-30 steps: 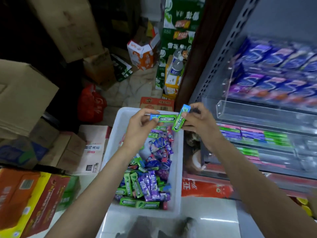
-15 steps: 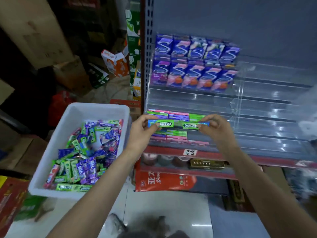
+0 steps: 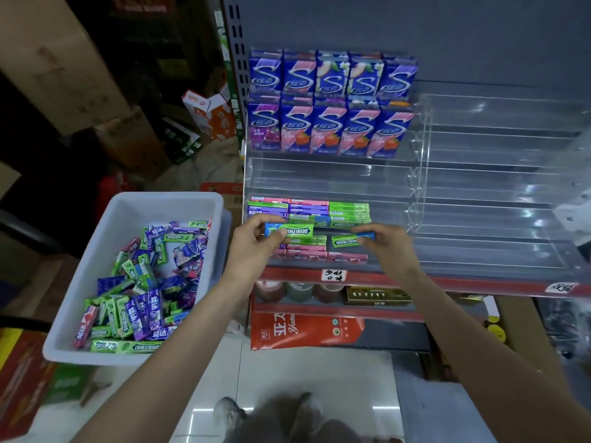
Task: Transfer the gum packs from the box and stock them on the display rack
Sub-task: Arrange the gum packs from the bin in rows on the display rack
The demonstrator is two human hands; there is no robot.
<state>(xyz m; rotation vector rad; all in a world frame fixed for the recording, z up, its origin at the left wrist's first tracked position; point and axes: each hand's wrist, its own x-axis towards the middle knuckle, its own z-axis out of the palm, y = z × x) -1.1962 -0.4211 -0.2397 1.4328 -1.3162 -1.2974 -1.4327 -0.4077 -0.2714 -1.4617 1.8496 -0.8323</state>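
One Doublemint pack [image 3: 295, 231] is pinched by the left hand [image 3: 252, 247], another [image 3: 347, 241] by the right hand [image 3: 388, 247]; placement onto the acrylic rack [image 3: 447, 219], toward twelve o'clock, is judged next.

Green gum pack [image 3: 292, 231] in L hand [image 3: 252, 247], another [image 3: 347, 241] in R hand [image 3: 387, 247], at rack [image 3: 479, 193].

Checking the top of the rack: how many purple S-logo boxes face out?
10: five in the upper row, five in the row below. More may sit hidden behind them.
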